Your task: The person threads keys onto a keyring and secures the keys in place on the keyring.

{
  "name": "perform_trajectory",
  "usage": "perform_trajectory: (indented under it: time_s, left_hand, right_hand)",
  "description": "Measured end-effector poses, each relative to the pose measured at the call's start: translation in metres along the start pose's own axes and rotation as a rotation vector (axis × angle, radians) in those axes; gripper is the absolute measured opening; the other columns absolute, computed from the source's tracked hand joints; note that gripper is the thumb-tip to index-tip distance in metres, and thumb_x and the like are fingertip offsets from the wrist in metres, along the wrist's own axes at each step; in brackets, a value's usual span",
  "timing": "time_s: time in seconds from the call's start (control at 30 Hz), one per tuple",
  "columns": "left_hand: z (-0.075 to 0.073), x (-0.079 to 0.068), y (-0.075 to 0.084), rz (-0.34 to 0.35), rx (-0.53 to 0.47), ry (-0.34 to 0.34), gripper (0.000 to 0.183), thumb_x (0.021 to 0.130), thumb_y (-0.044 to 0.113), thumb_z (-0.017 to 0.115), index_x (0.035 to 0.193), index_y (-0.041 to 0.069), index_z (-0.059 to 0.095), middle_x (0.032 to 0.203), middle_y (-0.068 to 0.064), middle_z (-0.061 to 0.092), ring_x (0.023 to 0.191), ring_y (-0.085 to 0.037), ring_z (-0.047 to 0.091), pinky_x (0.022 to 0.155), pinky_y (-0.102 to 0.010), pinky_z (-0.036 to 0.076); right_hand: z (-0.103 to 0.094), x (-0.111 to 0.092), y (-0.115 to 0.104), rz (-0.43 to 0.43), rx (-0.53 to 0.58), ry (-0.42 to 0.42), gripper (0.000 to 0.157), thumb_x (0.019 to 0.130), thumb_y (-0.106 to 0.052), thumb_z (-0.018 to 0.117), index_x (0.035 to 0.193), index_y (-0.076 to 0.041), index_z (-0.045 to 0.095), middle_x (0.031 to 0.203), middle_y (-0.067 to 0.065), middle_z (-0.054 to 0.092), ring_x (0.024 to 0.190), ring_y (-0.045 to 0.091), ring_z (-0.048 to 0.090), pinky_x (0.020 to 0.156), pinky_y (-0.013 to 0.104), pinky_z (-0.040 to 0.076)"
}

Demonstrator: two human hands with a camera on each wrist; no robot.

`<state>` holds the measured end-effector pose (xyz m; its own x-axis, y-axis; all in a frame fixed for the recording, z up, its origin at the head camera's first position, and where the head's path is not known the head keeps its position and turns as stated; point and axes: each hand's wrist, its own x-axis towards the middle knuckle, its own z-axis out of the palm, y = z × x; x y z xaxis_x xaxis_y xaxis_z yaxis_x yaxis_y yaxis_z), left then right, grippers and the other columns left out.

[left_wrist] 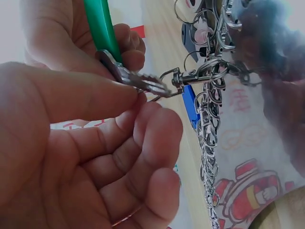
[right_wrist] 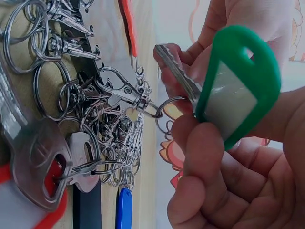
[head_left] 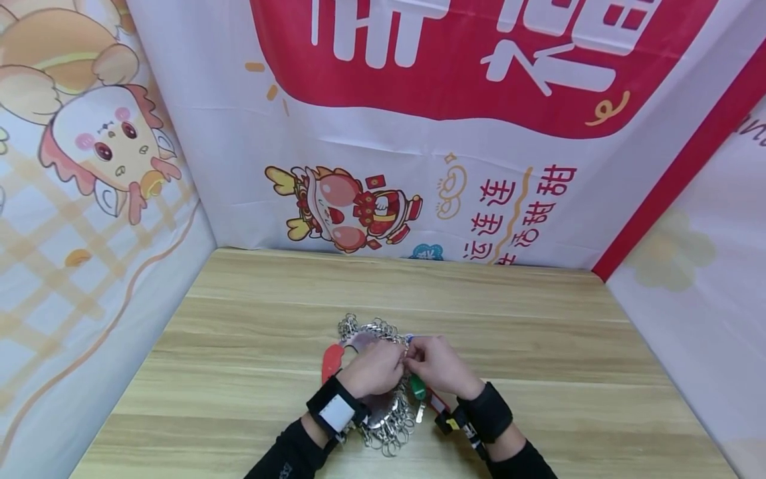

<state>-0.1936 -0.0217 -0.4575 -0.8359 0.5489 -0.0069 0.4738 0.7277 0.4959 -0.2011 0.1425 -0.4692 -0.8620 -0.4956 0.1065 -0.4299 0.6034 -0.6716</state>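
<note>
In the head view, my left hand (head_left: 377, 369) and right hand (head_left: 441, 364) meet over the right rim of a shiny plate hung with metal clasps and rings (head_left: 389, 432). A green key tag (right_wrist: 264, 71) with a silver key (right_wrist: 177, 71) hangs between them. My right hand's fingertips pinch the tag's lower edge beside its small ring (right_wrist: 164, 114). That ring runs through the end of a swivel clasp (right_wrist: 126, 93). My left thumb and index finger pinch at the ring, next to the key's blade (left_wrist: 147, 83); their exact contact is partly hidden.
A red tag (head_left: 332, 362) lies at the plate's left. Blue tags (left_wrist: 191, 105) hang among the clasps, and another silver key (right_wrist: 35, 157) is near. The wooden tabletop (head_left: 538, 332) surrounds them, with printed cloth walls (head_left: 227, 166) behind and beside it.
</note>
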Motion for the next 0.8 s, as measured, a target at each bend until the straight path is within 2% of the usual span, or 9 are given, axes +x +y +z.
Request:
perform_trajectory:
  time_s: [0.17,0.4,0.53,0.67,0.8]
  left_hand:
    - [-0.0021,-0.0021,0.0014,-0.038,-0.013,-0.045,0.020,0.089,0.011,0.053,0.070,0.014,0.052,0.061,0.004,0.046,0.052,-0.010,0.047,0.049,-0.024,0.038]
    - [-0.0025,-0.0036,0.0027,-0.059,-0.022,-0.058,0.028,0.089,0.012,0.052,0.061,0.015,0.046,0.055,0.004,0.041,0.047,-0.010,0.044,0.046,-0.024,0.034]
    - [-0.0028,-0.0036,0.0032,-0.072,-0.045,-0.054,0.029,0.088,0.012,0.053,0.060,0.015,0.046,0.055,0.005,0.042,0.046,-0.010,0.043,0.045,-0.023,0.034]
    - [-0.0031,-0.0045,0.0037,-0.050,-0.035,-0.050,0.028,0.087,0.013,0.055,0.061,0.015,0.046,0.055,0.005,0.042,0.045,-0.009,0.042,0.045,-0.023,0.033]
    - [-0.0026,-0.0042,0.0031,-0.047,-0.031,-0.043,0.028,0.090,0.015,0.057,0.064,0.015,0.049,0.057,0.006,0.044,0.047,-0.008,0.044,0.046,-0.023,0.036]
  right_hand:
    - [-0.0030,-0.0016,-0.0008,-0.045,0.009,-0.023,0.014,0.084,-0.002,0.067,0.075,-0.011,0.062,0.068,-0.006,0.062,0.058,0.003,0.056,0.053,0.022,0.048]
    - [-0.0093,-0.0027,-0.0018,-0.118,0.006,-0.083,0.013,0.085,-0.005,0.067,0.076,-0.012,0.062,0.071,-0.007,0.061,0.062,0.003,0.055,0.057,0.022,0.047]
    - [-0.0099,-0.0028,-0.0020,-0.067,0.010,-0.091,0.011,0.087,-0.006,0.066,0.079,-0.013,0.062,0.071,-0.006,0.061,0.061,0.004,0.055,0.055,0.023,0.047]
    - [-0.0091,-0.0030,-0.0015,0.011,0.011,-0.086,0.011,0.088,-0.008,0.065,0.080,-0.014,0.062,0.069,-0.007,0.060,0.058,0.005,0.054,0.052,0.024,0.047]
    - [-0.0087,-0.0034,-0.0009,0.013,-0.005,-0.072,0.011,0.088,-0.009,0.064,0.079,-0.014,0.061,0.067,-0.007,0.060,0.056,0.004,0.053,0.051,0.023,0.046]
